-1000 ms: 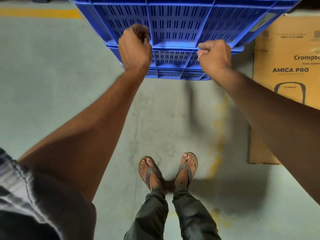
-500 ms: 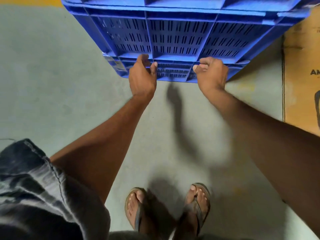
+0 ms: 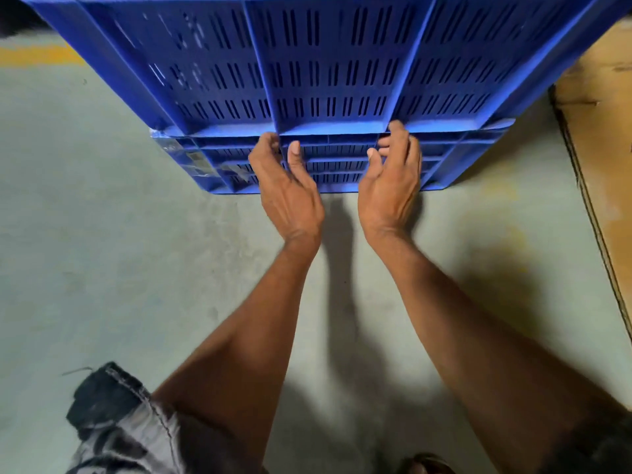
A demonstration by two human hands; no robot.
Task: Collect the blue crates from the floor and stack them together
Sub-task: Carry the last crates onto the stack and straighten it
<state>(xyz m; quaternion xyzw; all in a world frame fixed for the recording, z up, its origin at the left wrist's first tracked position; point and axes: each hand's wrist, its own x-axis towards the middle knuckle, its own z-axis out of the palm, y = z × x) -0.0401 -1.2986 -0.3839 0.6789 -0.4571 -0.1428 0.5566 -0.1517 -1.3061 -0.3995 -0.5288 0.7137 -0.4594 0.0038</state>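
- Since the earlier frame, both hands have loosened from closed fists on the crate edge into half-open, curled poses, and the stack fills more of the upper view; the feet seen earlier have dropped out of frame.
- Upper blue crate [image 3: 328, 63]: slotted wall toward the camera, occupying 10 to 2 o'clock; its top and both upper corners are cut off by the frame edge.
- Lower blue crate [image 3: 335, 165]: directly beneath the upper one and resting on the floor [image 3: 102, 251]; only its near ribbed wall shows, the rest hidden by the crate above.
- Left hand [image 3: 287, 186]: grip wide, fingers curled, fingertips at the seam between the two crates near 12 o'clock; whether they press the plastic cannot be told.
- Right hand [image 3: 393, 179]: grip wide, fingers bent toward the same seam, just beside the left hand; contact likewise unclear.
- Clear tape or label [image 3: 195, 159] on the lower crate's left end is glossy and illegible.
- Cardboard box [image 3: 602, 138]: at 2 to 3 o'clock, beside the stack, cropped by the right edge.
- Floor: pale green-grey concrete, scuffed, with a faded yellow painted line [image 3: 37, 56] at 10 o'clock and arm shadows at centre.
- Sleeve [image 3: 130, 436]: dark and grey fabric at 7 o'clock, partly out of frame.
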